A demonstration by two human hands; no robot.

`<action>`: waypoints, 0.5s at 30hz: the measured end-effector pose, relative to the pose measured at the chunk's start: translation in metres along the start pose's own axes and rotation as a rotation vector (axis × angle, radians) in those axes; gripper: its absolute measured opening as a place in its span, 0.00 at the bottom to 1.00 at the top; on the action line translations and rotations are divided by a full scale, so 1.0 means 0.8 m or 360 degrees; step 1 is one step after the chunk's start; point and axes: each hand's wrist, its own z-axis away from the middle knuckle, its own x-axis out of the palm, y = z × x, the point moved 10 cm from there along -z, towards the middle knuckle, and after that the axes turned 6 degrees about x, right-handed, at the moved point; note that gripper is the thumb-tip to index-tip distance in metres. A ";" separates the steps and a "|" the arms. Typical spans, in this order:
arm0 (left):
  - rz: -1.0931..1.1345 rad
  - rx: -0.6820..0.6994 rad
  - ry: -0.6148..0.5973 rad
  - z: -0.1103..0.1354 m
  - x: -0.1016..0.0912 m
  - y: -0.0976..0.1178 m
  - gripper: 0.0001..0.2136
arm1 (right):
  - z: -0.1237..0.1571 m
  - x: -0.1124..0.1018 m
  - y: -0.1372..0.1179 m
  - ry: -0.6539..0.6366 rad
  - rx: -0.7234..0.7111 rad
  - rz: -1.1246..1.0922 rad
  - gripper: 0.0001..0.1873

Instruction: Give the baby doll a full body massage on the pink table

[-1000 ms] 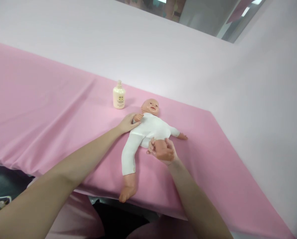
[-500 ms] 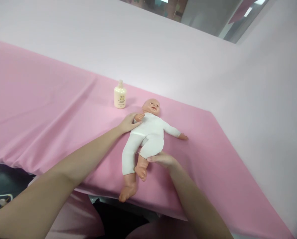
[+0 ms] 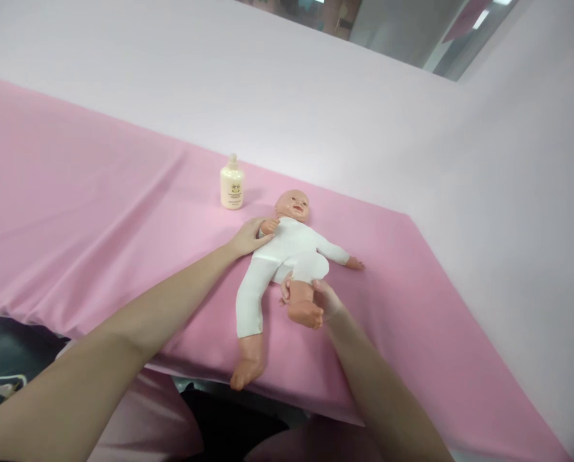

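On its back on the pink cloth lies a baby doll (image 3: 289, 240) in a white body suit, its bare plastic head toward the wall. My left hand (image 3: 249, 239) is closed round the doll's bent arm on the left side, thumb on top, and the doll's small fist shows above it. Lower down, my right hand (image 3: 326, 300) wraps the raised, bent leg near the ankle, with fingertips showing on the far side. The doll's other leg (image 3: 251, 308) lies straight toward me. A cream pump bottle (image 3: 232, 187) stands upright beyond my left hand.
The pink-covered table (image 3: 75, 192) runs along a white wall (image 3: 171, 77), with folds in its cloth at left. A second white wall borders the right side. A window (image 3: 393, 32) is set high up. Something dark lies below the table's front edge.
My right hand has lifted the doll's leg and bent it up and to the right, its fingers now wrapped round the lower leg. My left hand stays on the doll's arm.
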 end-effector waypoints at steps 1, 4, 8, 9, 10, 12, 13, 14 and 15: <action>0.0005 0.0006 0.0004 0.000 0.000 0.000 0.21 | -0.002 0.002 -0.005 -0.0011 -0.0030 -0.0032 0.35; 0.0013 0.0038 0.0036 0.000 -0.001 0.001 0.21 | -0.005 0.001 -0.017 0.0028 -0.0100 -0.0100 0.34; -0.0022 0.0029 0.0034 0.001 0.000 -0.005 0.21 | -0.006 -0.007 -0.022 0.0143 -0.0121 -0.0123 0.34; -0.0029 0.0029 0.0028 0.001 0.000 -0.007 0.21 | -0.004 -0.008 -0.021 0.0167 -0.0117 -0.0121 0.34; -0.0032 0.0031 0.0023 0.001 0.001 -0.008 0.22 | -0.003 -0.009 -0.019 0.0190 -0.0102 -0.0113 0.34; -0.0035 0.0028 0.0023 0.001 0.001 -0.009 0.22 | 0.000 -0.011 -0.012 0.0235 -0.0044 -0.0068 0.34; -0.0036 0.0023 0.0026 0.001 0.001 -0.010 0.22 | 0.002 -0.013 -0.008 0.0264 -0.0004 -0.0033 0.35; -0.0037 0.0016 0.0031 0.001 0.000 -0.010 0.22 | 0.004 -0.014 -0.002 0.0295 0.0045 0.0011 0.35; -0.0037 0.0012 0.0035 0.001 0.000 -0.010 0.22 | 0.006 -0.015 0.003 0.0325 0.0091 0.0063 0.35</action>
